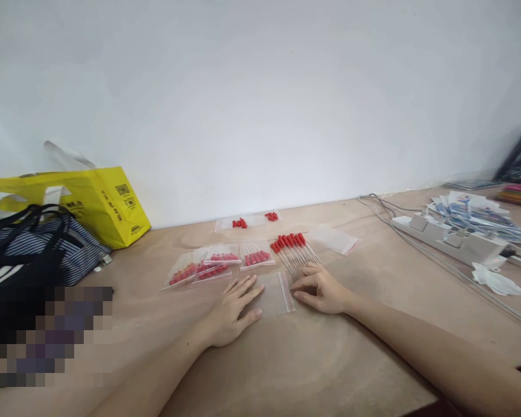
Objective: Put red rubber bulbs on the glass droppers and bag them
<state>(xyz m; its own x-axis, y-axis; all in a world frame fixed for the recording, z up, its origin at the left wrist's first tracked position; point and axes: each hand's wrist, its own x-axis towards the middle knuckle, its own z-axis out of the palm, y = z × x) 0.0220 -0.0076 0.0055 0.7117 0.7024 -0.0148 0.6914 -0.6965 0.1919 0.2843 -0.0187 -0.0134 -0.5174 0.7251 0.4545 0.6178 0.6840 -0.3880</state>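
Observation:
My left hand lies open, fingers spread, its fingertips on the left part of an empty-looking clear zip bag. Close to the bag's red-lined mouth is my right hand; its fingers are bent, with a gap between thumb and forefinger and nothing visible in it. Just beyond the right fingers lies a row of thin pale rods with red ends, their bare ends close to those fingertips. Left of the row, a filled zip bag holds similar red-ended rods, and several more such bags overlap beside it.
Small red pieces lie on clear plastic near the wall. Another clear bag rests right of the rods. A white power strip with cables and a pile of packets stands right. A yellow bag and dark bags are left.

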